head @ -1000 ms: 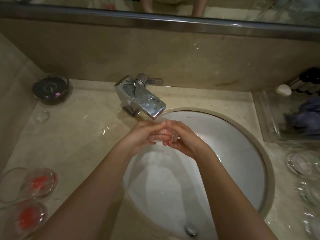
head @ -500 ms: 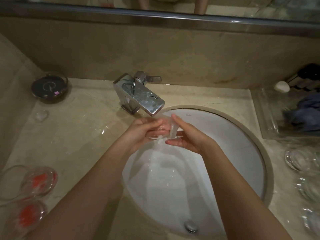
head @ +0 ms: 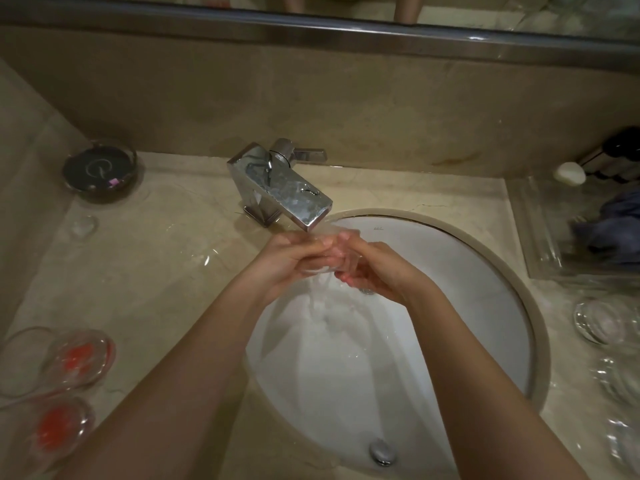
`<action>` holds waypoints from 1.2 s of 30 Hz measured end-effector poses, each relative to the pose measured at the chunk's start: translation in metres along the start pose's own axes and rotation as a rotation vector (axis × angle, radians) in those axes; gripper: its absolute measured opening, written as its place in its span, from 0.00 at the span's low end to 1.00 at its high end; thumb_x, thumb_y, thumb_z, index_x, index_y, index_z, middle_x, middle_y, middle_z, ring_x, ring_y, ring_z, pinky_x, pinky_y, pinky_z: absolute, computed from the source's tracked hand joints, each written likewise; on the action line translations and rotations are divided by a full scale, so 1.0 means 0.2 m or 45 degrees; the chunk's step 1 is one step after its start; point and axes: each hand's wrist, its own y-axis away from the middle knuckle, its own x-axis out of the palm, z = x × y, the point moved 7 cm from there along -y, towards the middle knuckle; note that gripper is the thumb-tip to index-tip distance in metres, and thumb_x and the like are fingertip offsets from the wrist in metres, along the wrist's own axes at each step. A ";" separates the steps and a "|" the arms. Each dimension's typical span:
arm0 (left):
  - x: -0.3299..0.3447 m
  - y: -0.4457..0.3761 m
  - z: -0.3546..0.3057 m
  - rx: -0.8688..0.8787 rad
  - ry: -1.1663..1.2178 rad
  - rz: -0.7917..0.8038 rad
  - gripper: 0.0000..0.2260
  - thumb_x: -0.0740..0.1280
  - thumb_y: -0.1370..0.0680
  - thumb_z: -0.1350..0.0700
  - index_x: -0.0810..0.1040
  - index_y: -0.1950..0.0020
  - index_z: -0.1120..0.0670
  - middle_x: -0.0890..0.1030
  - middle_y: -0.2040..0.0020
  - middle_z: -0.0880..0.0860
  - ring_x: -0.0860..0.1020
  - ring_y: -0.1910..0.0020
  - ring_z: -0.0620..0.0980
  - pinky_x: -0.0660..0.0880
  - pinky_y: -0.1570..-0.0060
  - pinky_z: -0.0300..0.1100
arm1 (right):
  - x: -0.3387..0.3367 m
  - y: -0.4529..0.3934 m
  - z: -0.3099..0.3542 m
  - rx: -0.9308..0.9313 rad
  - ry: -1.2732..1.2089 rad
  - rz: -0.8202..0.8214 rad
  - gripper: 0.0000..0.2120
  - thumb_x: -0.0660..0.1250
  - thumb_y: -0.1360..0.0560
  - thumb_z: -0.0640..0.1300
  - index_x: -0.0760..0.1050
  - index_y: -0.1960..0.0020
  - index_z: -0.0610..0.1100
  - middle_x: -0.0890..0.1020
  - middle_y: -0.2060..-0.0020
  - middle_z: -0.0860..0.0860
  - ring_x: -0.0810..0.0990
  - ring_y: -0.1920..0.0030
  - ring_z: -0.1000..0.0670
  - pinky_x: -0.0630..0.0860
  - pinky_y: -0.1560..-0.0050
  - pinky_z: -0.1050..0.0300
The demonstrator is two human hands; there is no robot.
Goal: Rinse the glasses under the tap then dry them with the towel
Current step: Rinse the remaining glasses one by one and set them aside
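Both hands meet under the tap [head: 284,188] so the stream runs through the glass [head: 325,256] and drains into the sink [head: 450,271]. The left hand [head: 287,258] curls round the glass; the right hand [head: 374,268] cups its other side, fingers bent against it. More glasses [head: 599,322] wait right of the basin, 2 red-stained ones [head: 78,356] left.

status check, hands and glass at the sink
Left hand and right hand both grip glass. Glass under tap, water running. Nothing in the way.
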 end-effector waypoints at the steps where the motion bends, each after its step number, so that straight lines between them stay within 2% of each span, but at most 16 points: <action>1: 0.00 0.01 0.00 -0.002 -0.016 0.007 0.12 0.69 0.25 0.58 0.82 0.44 0.61 0.85 0.49 0.59 0.84 0.50 0.52 0.79 0.48 0.40 | 0.00 0.00 0.01 -0.049 -0.030 0.004 0.16 0.68 0.24 0.50 0.78 0.41 0.41 0.81 0.52 0.42 0.81 0.58 0.52 0.78 0.57 0.64; 3: 0.00 0.02 0.01 0.000 -0.033 0.015 0.09 0.69 0.25 0.60 0.83 0.45 0.59 0.85 0.50 0.57 0.84 0.50 0.52 0.77 0.45 0.42 | -0.01 0.01 0.02 -0.150 -0.057 0.044 0.22 0.75 0.29 0.40 0.75 0.36 0.45 0.80 0.45 0.42 0.81 0.50 0.49 0.77 0.51 0.60; 5: 0.00 0.02 0.01 0.004 -0.044 0.003 0.08 0.69 0.24 0.62 0.83 0.46 0.57 0.85 0.52 0.55 0.83 0.51 0.51 0.77 0.45 0.42 | -0.02 0.01 0.01 -0.158 -0.096 0.088 0.26 0.76 0.32 0.39 0.74 0.36 0.46 0.80 0.45 0.42 0.81 0.47 0.44 0.79 0.48 0.56; 7: 0.02 0.02 0.02 -0.005 -0.083 0.021 0.09 0.68 0.23 0.62 0.82 0.45 0.57 0.85 0.50 0.55 0.83 0.50 0.51 0.77 0.45 0.41 | 0.00 0.02 0.00 -0.057 -0.135 0.095 0.23 0.73 0.30 0.53 0.77 0.39 0.43 0.82 0.48 0.41 0.83 0.50 0.43 0.80 0.48 0.54; 8: 0.02 0.02 0.02 -0.013 -0.095 0.032 0.08 0.68 0.23 0.62 0.82 0.45 0.57 0.85 0.50 0.56 0.83 0.50 0.51 0.77 0.46 0.41 | 0.01 0.03 0.00 0.015 -0.090 0.066 0.27 0.67 0.29 0.61 0.78 0.42 0.40 0.84 0.52 0.41 0.84 0.54 0.44 0.81 0.52 0.56; 10: 0.04 0.03 0.02 -0.012 -0.078 0.051 0.08 0.67 0.22 0.62 0.82 0.45 0.59 0.85 0.49 0.58 0.84 0.49 0.54 0.77 0.43 0.43 | 0.00 0.03 -0.02 0.064 -0.032 0.008 0.32 0.61 0.26 0.65 0.79 0.46 0.35 0.83 0.59 0.42 0.83 0.64 0.48 0.79 0.60 0.60; 13: 0.02 0.03 0.03 0.003 -0.004 0.008 0.07 0.67 0.23 0.59 0.83 0.49 0.59 0.85 0.56 0.57 0.84 0.56 0.51 0.75 0.43 0.47 | 0.00 0.03 -0.01 -0.064 -0.093 -0.020 0.10 0.68 0.24 0.46 0.76 0.44 0.44 0.80 0.53 0.41 0.81 0.62 0.49 0.76 0.63 0.61; 15: 0.01 0.03 0.03 -0.006 0.022 0.002 0.08 0.67 0.23 0.59 0.83 0.47 0.59 0.86 0.58 0.55 0.84 0.58 0.48 0.75 0.48 0.42 | 0.00 0.03 -0.01 -0.147 -0.138 -0.010 0.17 0.71 0.27 0.38 0.75 0.40 0.47 0.78 0.48 0.43 0.81 0.55 0.48 0.78 0.57 0.59; 17: 0.02 0.03 0.03 -0.011 0.002 0.023 0.06 0.67 0.22 0.59 0.82 0.48 0.57 0.86 0.56 0.53 0.85 0.56 0.47 0.76 0.51 0.39 | 0.01 0.03 -0.02 -0.096 -0.231 0.040 0.17 0.71 0.26 0.42 0.75 0.38 0.46 0.79 0.45 0.44 0.83 0.51 0.47 0.80 0.49 0.54; 19: 0.03 0.04 0.03 -0.011 0.002 0.036 0.06 0.67 0.23 0.59 0.83 0.50 0.55 0.86 0.56 0.52 0.85 0.56 0.47 0.77 0.50 0.40 | 0.03 0.04 -0.03 0.023 -0.233 0.044 0.17 0.66 0.25 0.54 0.78 0.43 0.43 0.82 0.50 0.42 0.85 0.56 0.47 0.81 0.54 0.56; 21: 0.04 0.04 0.03 0.005 0.014 0.056 0.06 0.69 0.27 0.57 0.85 0.54 0.54 0.86 0.56 0.53 0.85 0.57 0.48 0.78 0.47 0.43 | 0.02 0.05 -0.03 0.071 -0.186 -0.001 0.19 0.62 0.22 0.56 0.80 0.48 0.41 0.81 0.56 0.41 0.83 0.63 0.48 0.81 0.59 0.59; 23: 0.04 0.04 0.03 0.015 0.008 0.061 0.07 0.70 0.30 0.54 0.86 0.56 0.53 0.86 0.57 0.54 0.85 0.57 0.48 0.77 0.45 0.44 | 0.01 0.05 -0.02 -0.001 -0.247 0.032 0.10 0.68 0.23 0.45 0.78 0.45 0.42 0.79 0.53 0.40 0.82 0.59 0.48 0.81 0.55 0.57; 26: 0.04 0.04 0.03 0.010 -0.009 0.041 0.08 0.70 0.31 0.53 0.85 0.55 0.53 0.86 0.57 0.52 0.85 0.58 0.45 0.75 0.42 0.44 | -0.04 0.06 -0.04 -0.170 -0.367 -0.008 0.21 0.70 0.29 0.30 0.74 0.40 0.46 0.77 0.47 0.43 0.81 0.56 0.48 0.79 0.57 0.57; 31: 0.03 0.03 0.05 0.018 -0.067 0.032 0.04 0.70 0.25 0.57 0.83 0.53 0.54 0.86 0.57 0.52 0.85 0.58 0.46 0.79 0.54 0.38 | -0.02 0.08 -0.07 -0.038 -0.325 -0.019 0.24 0.68 0.27 0.54 0.74 0.36 0.41 0.80 0.47 0.45 0.83 0.52 0.47 0.81 0.51 0.55; 35: 0.00 0.04 0.06 0.122 -0.036 -0.157 0.02 0.72 0.25 0.60 0.82 0.54 0.57 0.85 0.62 0.50 0.83 0.62 0.45 0.78 0.59 0.36 | 0.01 0.07 -0.10 -0.137 -0.435 -0.148 0.18 0.70 0.28 0.46 0.74 0.42 0.39 0.79 0.46 0.42 0.84 0.54 0.47 0.81 0.54 0.54; 36: -0.01 0.03 0.06 0.161 -0.010 -0.238 0.06 0.74 0.28 0.58 0.81 0.53 0.58 0.84 0.61 0.50 0.83 0.61 0.46 0.78 0.57 0.38 | 0.02 0.07 -0.12 -0.165 -0.511 -0.179 0.16 0.70 0.27 0.46 0.74 0.44 0.40 0.79 0.46 0.41 0.84 0.55 0.47 0.80 0.54 0.53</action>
